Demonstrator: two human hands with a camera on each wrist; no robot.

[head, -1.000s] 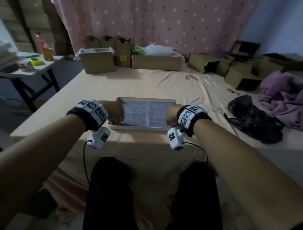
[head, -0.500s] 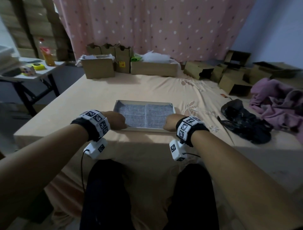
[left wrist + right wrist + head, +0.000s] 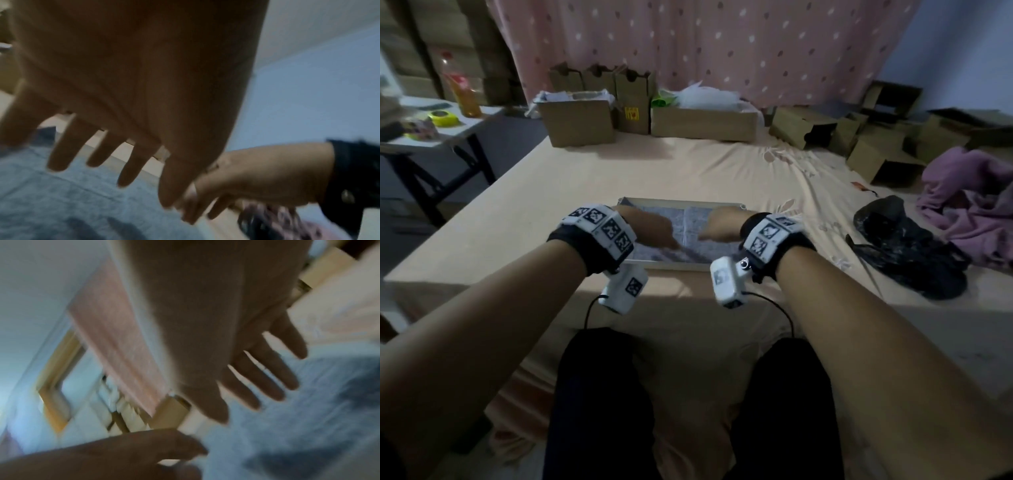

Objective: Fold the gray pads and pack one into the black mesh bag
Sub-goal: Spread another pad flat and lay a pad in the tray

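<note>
The flat gray felt pad (image 3: 690,233) lay in a shallow light-coloured rectangular tray (image 3: 736,207) on the bed, directly below and ahead of your fingers, its long axis running left to right. Your left hand (image 3: 650,228) and right hand (image 3: 722,228) hovered over it, about equally near. Both wrist views showed your fingers (image 3: 131,164) straight and spread, holding nothing; contact with the pad could not be confirmed. The crumpled black mesh bag (image 3: 907,250) lay well apart, on your right.
</note>
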